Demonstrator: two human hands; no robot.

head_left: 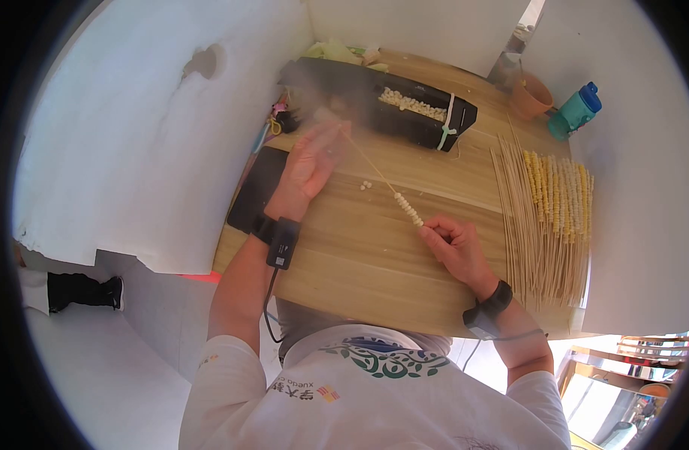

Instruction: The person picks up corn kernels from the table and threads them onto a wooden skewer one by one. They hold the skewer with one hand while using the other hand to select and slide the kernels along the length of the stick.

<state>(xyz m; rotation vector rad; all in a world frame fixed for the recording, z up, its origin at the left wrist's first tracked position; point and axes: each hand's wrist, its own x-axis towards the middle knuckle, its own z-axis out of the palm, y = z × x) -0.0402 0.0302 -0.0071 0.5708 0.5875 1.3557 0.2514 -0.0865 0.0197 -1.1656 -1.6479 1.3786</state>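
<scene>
A thin wooden skewer [374, 166] runs slantwise between my two hands over the table. Small pale pieces, kernel-like, form a row [408, 208] on its lower right part. My left hand [311, 161] pinches the upper left end of the stick, though haze blurs the fingertips. Close to the threaded pieces, my right hand [455, 246] has thumb and fingers closed on the other end. A few loose pale pieces [365, 185] lie on the table below the stick. Beyond my hands, a long black container [464, 118] holds many similar pieces [412, 103].
At right lie many bare skewers [515, 232] and skewers threaded with yellow and pale pieces [561, 191]. A terracotta pot [531, 97] and teal bottle [574, 114] stand at the back right. A dark flat object [256, 191] lies left. White walls flank the wooden table [359, 259].
</scene>
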